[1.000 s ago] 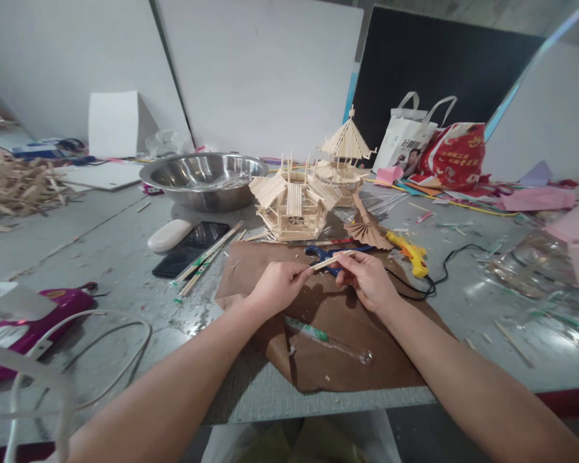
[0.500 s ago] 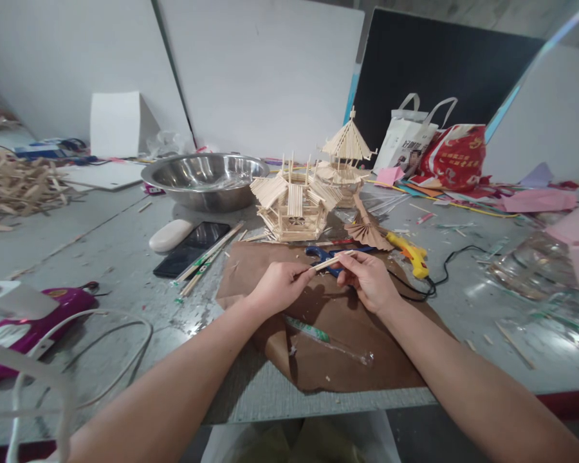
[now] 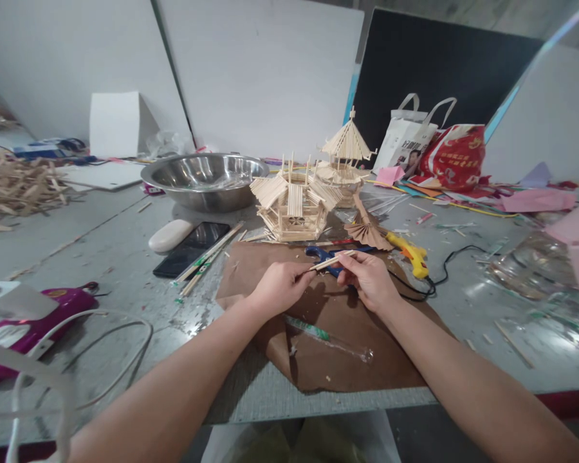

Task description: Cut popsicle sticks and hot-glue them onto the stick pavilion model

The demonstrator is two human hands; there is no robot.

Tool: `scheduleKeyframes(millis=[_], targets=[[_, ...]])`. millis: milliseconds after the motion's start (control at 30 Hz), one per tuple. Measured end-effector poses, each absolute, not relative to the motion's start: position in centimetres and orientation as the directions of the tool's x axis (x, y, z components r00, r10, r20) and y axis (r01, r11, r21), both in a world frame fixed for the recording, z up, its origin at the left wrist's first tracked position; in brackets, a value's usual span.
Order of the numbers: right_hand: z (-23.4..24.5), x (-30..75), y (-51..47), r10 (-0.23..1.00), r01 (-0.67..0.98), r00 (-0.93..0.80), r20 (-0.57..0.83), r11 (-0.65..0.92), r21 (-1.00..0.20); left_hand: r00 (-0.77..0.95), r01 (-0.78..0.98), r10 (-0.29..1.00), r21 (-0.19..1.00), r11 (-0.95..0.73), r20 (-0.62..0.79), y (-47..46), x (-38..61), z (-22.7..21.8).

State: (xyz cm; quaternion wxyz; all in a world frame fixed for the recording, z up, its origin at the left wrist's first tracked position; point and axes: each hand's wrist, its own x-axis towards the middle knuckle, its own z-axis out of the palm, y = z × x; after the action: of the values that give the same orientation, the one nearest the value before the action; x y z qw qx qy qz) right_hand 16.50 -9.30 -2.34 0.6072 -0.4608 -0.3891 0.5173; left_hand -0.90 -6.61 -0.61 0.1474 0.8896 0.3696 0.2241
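My left hand (image 3: 284,288) pinches the near end of a short pair of thin wooden sticks (image 3: 329,262). My right hand (image 3: 367,278) grips their other end between thumb and fingers. Both hands are over a brown paper sheet (image 3: 357,354). Just behind them lies a pair of blue-handled scissors (image 3: 313,251), partly covered by the hands and sticks. A clear plastic wrapper with green print (image 3: 318,332) rests on the paper in front. Behind the paper stands a small stick-built pavilion model (image 3: 295,200), and a taller one with a pointed roof (image 3: 347,145) is farther back.
Wrapped chopsticks (image 3: 202,263) lie beside a phone (image 3: 193,249) and a white oval case (image 3: 170,236). A steel basin (image 3: 202,199) is behind. On the right are a yellow glue gun (image 3: 412,254), its black cord and a red bag (image 3: 456,157). A purple power strip (image 3: 67,302) sits left.
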Motion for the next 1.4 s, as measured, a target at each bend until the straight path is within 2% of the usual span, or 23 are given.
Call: scheduleKeyframes(millis=[500, 1400], targets=[[-2.38, 16.52, -9.28, 0.987, -0.271, 0.162, -0.010, 0.034, -0.962, 0.635, 0.617, 0.728, 0.396, -0.680, 0.259, -6.69, -0.91, -0.43], [-2.45, 16.44, -9.38, 0.987, -0.247, 0.163, 0.008, 0.048, -0.968, 0.559, 0.666, 0.769, 0.384, -0.640, 0.310, -6.58, -0.74, -0.96]])
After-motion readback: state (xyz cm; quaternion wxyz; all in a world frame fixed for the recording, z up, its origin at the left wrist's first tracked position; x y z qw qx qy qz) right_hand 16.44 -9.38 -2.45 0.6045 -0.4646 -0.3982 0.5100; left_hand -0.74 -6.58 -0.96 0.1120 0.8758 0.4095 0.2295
